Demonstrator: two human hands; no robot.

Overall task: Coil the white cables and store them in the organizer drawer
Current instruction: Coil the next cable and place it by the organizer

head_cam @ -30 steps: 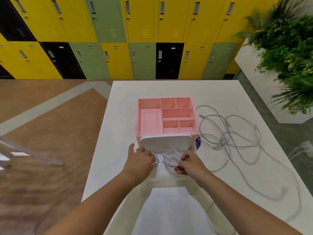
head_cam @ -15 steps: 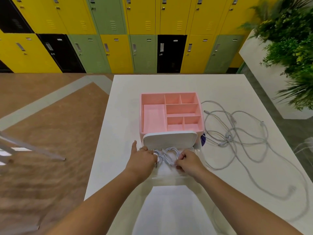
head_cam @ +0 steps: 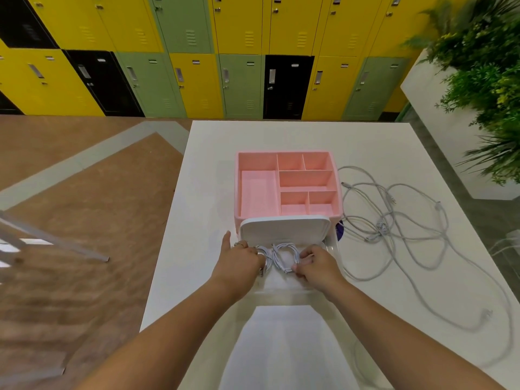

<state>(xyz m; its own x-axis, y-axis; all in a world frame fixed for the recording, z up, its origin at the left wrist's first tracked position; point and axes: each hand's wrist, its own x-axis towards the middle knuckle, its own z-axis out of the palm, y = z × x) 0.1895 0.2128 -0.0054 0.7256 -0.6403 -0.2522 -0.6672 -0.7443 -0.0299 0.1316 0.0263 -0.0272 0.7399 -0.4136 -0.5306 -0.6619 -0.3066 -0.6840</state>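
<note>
Coils (head_cam: 282,256) between hands, left (head_cam: 239,260) and right (head_cam: 316,264).

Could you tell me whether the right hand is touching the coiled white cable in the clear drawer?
Touching: the head view shows the right hand with fingertips pinching the coiled white cable inside the clear drawer.

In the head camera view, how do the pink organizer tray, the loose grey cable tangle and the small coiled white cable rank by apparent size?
1. Loose grey cable tangle, widest spread.
2. Pink organizer tray.
3. Small coiled white cable, smallest, despite being nearest.
</note>
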